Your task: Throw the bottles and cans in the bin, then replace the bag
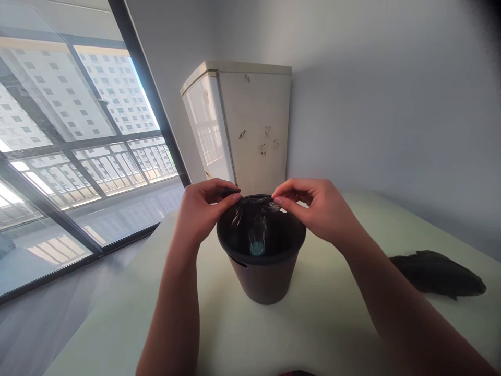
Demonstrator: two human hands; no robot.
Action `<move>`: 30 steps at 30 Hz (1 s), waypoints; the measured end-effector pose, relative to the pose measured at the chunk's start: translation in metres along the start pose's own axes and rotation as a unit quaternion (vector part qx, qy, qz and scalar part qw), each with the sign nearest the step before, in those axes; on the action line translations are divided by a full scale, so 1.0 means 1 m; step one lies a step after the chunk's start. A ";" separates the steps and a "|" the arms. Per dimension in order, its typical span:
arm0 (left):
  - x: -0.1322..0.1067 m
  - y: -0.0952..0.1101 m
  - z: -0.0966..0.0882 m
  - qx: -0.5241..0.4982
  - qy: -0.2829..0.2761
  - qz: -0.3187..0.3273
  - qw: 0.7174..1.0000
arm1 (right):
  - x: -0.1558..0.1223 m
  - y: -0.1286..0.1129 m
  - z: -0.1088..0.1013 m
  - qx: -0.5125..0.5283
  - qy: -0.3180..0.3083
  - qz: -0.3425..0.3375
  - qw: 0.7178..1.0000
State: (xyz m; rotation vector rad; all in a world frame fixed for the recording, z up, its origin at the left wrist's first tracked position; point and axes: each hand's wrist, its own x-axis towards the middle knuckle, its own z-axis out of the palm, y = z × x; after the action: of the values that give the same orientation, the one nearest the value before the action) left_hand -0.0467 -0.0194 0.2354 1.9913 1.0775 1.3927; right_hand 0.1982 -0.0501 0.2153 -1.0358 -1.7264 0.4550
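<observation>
While bent over the far rim of the dark bin (266,277), pinching a thin black bag (254,216) with 2 hands: left hand (201,209) closed narrow on the film at the rim's left, right hand (319,209) likewise at its right. Sagging into the bin's mouth between them. Upright on the pale table (336,324), bare top all round, left edge nearer than right. At the right, a dark bag (438,271) lying flat, clear of the bin. Behind, a pale fridge (250,125); left, a window (78,156).
</observation>
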 end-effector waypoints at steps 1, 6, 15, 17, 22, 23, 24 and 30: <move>0.000 -0.001 0.000 0.007 -0.004 -0.002 1.000 | 0.001 0.001 0.000 -0.004 0.000 0.000 1.000; 0.002 -0.004 -0.005 0.038 -0.030 -0.013 0.999 | 0.003 0.008 -0.004 -0.024 -0.022 0.021 0.999; 0.005 -0.010 -0.016 0.110 -0.094 -0.023 0.989 | 0.001 0.002 -0.026 -0.113 -0.142 0.084 0.980; 0.005 -0.009 -0.015 0.112 -0.095 -0.017 0.989 | 0.000 0.000 -0.026 -0.115 -0.155 0.095 0.977; 0.002 -0.003 -0.009 0.093 -0.106 -0.004 0.990 | -0.002 -0.005 -0.008 -0.116 -0.106 0.068 0.985; 0.002 -0.002 -0.008 0.093 -0.108 -0.005 0.990 | -0.003 -0.005 -0.003 -0.122 -0.094 0.059 0.986; 0.001 -0.001 -0.007 0.093 -0.109 -0.005 0.990 | -0.004 -0.005 0.002 -0.127 -0.087 0.053 0.987; 0.002 -0.001 -0.008 0.098 -0.095 0.000 0.991 | -0.007 -0.004 0.012 -0.150 -0.081 0.039 0.985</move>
State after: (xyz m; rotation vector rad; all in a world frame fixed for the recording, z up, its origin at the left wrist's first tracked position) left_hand -0.0540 -0.0175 0.2383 2.2104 1.1630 1.1069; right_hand 0.1865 -0.0558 0.2097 -1.3158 -1.9451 0.3412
